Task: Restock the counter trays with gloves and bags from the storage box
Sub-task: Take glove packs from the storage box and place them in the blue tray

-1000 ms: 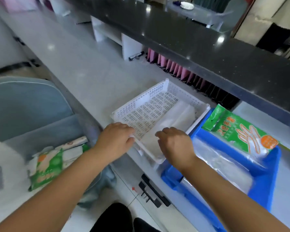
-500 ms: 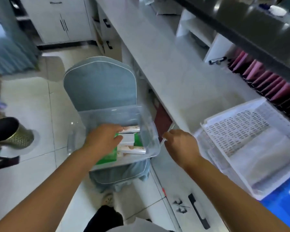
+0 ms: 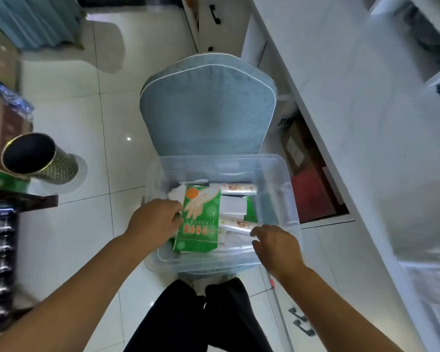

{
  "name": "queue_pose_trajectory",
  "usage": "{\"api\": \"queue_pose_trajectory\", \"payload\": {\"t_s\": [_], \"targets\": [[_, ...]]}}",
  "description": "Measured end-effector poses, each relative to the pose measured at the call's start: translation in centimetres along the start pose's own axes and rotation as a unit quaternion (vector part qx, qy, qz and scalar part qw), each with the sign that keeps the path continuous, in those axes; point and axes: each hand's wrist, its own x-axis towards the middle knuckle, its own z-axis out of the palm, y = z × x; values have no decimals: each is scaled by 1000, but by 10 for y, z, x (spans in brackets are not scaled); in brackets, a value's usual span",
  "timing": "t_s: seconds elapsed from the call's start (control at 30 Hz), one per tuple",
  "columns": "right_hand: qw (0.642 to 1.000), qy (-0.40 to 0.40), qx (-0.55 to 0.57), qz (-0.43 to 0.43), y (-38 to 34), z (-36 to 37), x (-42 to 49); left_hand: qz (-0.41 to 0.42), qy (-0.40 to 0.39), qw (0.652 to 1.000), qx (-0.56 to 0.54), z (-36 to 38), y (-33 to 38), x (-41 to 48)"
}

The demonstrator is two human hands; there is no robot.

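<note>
On the blue chair, beneath both hands: clear storage box holding a green glove packet and white bag rolls | left hand: fingers curled, pinching the packet's edge | right hand: fingers loosely spread, holding nothing, just over the nearer rolls; contact unclear.
</note>
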Motion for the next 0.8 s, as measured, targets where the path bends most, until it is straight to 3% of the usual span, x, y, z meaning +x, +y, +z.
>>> {"api": "queue_pose_trajectory", "payload": {"t_s": [0.13,0.27,0.4,0.5,0.67,0.8], "targets": [[992,-77,94,37,-3,37,41,-10,-32,999,-2,37,-15,16],[978,-157,120,64,-3,89,93,-42,-49,998,-9,77,-24,35],[960,-163,187,129,-11,135,139,-87,-53,993,-54,111,-32,54],[928,-142,284,192,-19,162,168,-123,-53,986,-97,133,-34,65],[844,-140,414,311,-37,197,187,-150,-56,981,-112,157,-34,72],[812,-134,463,328,-48,207,191,-164,-34,977,-132,167,-33,71]]}}
